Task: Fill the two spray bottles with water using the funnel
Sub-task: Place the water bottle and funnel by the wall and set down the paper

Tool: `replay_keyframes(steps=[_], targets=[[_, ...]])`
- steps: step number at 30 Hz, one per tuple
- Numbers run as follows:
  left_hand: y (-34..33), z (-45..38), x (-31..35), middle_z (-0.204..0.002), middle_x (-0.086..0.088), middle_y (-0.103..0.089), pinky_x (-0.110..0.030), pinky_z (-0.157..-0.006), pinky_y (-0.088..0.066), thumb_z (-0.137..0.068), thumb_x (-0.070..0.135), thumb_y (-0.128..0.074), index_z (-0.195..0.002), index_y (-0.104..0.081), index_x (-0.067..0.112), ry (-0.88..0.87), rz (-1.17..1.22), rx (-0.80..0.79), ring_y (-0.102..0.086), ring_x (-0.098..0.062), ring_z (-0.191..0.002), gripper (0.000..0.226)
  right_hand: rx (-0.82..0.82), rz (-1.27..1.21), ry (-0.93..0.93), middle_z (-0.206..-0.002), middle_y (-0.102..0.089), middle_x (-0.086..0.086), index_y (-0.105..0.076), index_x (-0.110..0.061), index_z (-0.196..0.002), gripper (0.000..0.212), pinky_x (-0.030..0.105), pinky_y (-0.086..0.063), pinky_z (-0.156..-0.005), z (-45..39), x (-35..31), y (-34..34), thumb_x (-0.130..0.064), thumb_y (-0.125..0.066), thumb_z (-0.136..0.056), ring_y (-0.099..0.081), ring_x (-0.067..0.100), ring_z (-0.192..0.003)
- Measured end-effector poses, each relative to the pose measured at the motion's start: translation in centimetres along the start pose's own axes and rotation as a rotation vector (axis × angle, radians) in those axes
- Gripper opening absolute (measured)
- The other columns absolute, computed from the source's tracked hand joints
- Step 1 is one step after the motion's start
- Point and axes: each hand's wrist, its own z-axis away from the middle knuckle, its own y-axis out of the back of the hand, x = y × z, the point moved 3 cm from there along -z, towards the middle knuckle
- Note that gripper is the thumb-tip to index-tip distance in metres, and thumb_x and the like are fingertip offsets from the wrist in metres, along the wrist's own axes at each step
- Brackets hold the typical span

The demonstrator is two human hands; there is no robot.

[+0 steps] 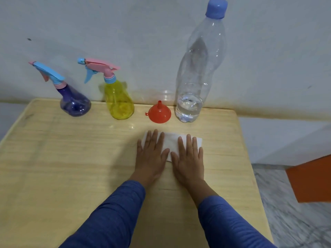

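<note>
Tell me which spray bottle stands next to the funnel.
The yellow spray bottle, with the pink head. It stands just left of the red funnel; the purple spray bottle, with the blue head, stands farther left.

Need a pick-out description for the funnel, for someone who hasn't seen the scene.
Start at the far edge of the light wooden table, by the wall. Between the yellow plastic spray bottle and the tall clear water bottle sits the small orange plastic funnel: mouth-down, spout up, the only orange cone.

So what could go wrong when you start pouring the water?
The tall water bottle is narrow and mostly empty, so it might tip when grabbed. The red funnel is small; water could splash past it. Both spray bottles still wear their trigger tops, which must come off first.
</note>
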Motion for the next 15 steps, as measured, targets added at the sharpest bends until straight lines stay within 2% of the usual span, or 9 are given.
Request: replay_keyframes(steps=[4, 7, 10, 13, 15], targets=[[0.5, -1.1, 0.0, -0.158, 0.001, 0.008, -0.042, -0.116, 0.005, -0.100, 0.035, -0.015, -0.148, 0.008, 0.019, -0.030, 0.022, 0.020, 0.013, -0.016, -0.144, 0.055, -0.005, -0.019, -0.007, -0.159, 0.008, 0.004, 0.001, -0.023, -0.150, 0.077, 0.041, 0.004, -0.117, -1.2, -1.5, 0.1, -0.052, 0.011, -0.079, 0.012, 0.022, -0.146], [0.8, -1.5, -1.1, -0.158, 0.000, 0.009, -0.039, -0.116, 0.006, -0.100, 0.032, -0.014, -0.148, 0.008, 0.017, -0.029, 0.045, 0.010, 0.013, -0.016, -0.144, 0.055, -0.030, -0.040, 0.000, -0.159, 0.008, 0.003, 0.001, -0.020, -0.150, 0.063, 0.040, 0.004, -0.117, -1.9, -3.6, -0.1, -0.045, -0.001, -0.093, 0.012, 0.020, -0.146], [1.6, -1.7, -3.7, -0.157, -0.001, 0.011, -0.039, -0.116, 0.006, -0.101, 0.031, -0.013, -0.148, 0.010, 0.016, -0.010, 0.036, 0.001, 0.015, -0.016, -0.143, 0.054, -0.030, -0.038, 0.014, -0.159, 0.006, 0.002, 0.000, -0.018, -0.150, 0.075, 0.039, 0.005, -0.117, -2.6, -6.5, -0.6, -0.047, 0.011, -0.081, 0.011, 0.019, -0.146], [2.6, -1.7, -7.6, -0.157, -0.001, 0.013, -0.042, -0.117, 0.004, -0.100, 0.030, -0.012, -0.147, 0.012, 0.016, 0.016, 0.009, -0.004, 0.015, -0.017, -0.143, 0.054, -0.042, -0.049, 0.040, -0.159, 0.006, 0.001, 0.001, -0.018, -0.150, 0.072, 0.038, 0.006, -0.117, -3.4, -10.5, -1.8, -0.046, 0.008, -0.084, 0.012, 0.017, -0.146], [3.3, -1.5, -10.5, -0.157, -0.001, 0.011, -0.042, -0.116, 0.004, -0.101, 0.030, -0.012, -0.147, 0.012, 0.016, 0.033, -0.003, -0.007, 0.013, -0.017, -0.144, 0.054, -0.046, -0.056, 0.065, -0.159, 0.007, 0.000, 0.002, -0.019, -0.150, 0.079, 0.037, 0.007, -0.116, -3.6, -13.6, -2.6, -0.048, 0.015, -0.077, 0.013, 0.016, -0.146]])
